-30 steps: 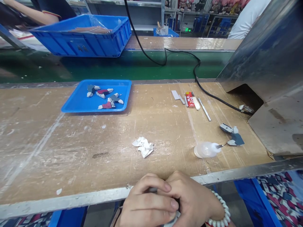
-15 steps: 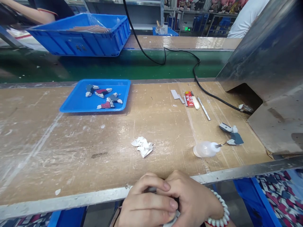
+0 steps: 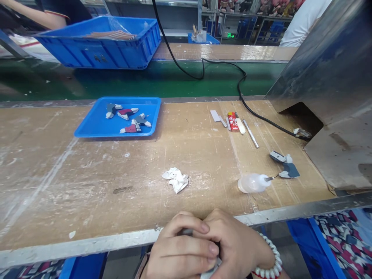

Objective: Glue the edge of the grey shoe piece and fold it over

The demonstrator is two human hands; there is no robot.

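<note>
Scuffed workbench (image 3: 87, 186), factory line behind. I read my left hand (image 3: 180, 255) and right hand (image 3: 238, 248) pressed together just below the near edge, both clamped on a small grey-white part (image 3: 209, 271), mostly hidden; the fingers wrap it, probably to squeeze it. Ahead of the hands lies crumpled tissue (image 3: 176, 179); ahead-right, a squeeze bottle (image 3: 252, 183) on its side.

A small part (image 3: 209, 270), grey and whitish, sits clasped between both hands just below the bench's (image 3: 87, 244) near edge. Only slivers show between the fingers; its shape and pose cannot be made out.
</note>
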